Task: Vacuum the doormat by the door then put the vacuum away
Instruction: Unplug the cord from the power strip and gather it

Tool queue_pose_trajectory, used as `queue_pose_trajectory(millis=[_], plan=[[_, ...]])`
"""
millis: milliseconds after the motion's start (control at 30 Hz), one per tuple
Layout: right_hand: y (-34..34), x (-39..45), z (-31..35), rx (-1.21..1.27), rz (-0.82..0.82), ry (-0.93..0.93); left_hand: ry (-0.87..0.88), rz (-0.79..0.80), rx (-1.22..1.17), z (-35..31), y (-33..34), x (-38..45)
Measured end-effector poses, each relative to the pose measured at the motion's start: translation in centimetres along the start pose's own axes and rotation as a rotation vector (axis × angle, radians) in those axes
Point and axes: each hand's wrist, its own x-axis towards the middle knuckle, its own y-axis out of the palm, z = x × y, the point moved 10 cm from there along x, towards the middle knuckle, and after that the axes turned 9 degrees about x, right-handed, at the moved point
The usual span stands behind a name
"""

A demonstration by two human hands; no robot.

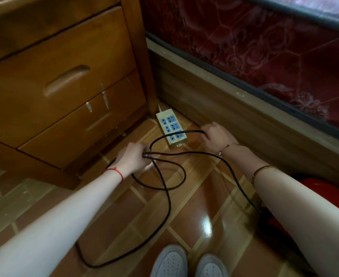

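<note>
My left hand (131, 156) grips gathered loops of thin black power cord (164, 182); right hand (217, 134) pinches cord end beside white six-socket power strip (171, 127). Risk: slack loops tangling, snagging my grey shoes (188, 262). Red vacuum body (312, 186) at right edge.

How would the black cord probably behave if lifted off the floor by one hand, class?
The black cord would probably sag limply, since it already lies in loose loops. It likely weighs little: the left hand grips several strands together. It may tangle, as the loops cross each other on the floor.
</note>
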Motion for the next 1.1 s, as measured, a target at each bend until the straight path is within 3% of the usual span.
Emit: queue_pose_trajectory(millis=[133,333,600,700,800,1100], plan=[[-3.0,-0.3,-0.2,0.19,-0.124,0.002,-0.058,-0.259,-0.165,-2.2,-5.7,2.5],[-6.4,-1.8,-0.7,0.403,-0.219,-0.014,0.102,-0.185,-0.011,-7.9,-7.5,5.7],[-8.6,-3.4,-3.1,0.398,-0.276,0.026,0.258,-0.443,-0.044,-12.7,-11.0,5.7],[-8.5,-3.5,-2.0,0.311,-0.292,0.02,0.358,-0.431,-0.063,-15.2,-11.2,5.5],[-9.6,-3.4,-1.3,0.26,-0.419,0.094,0.446,-0.417,-0.064,-17.7,-11.6,4.7],[-14.5,-5.4,-2.8,0.379,-0.581,0.138,0.364,-0.356,-0.305,-15.5,-12.9,5.4]])
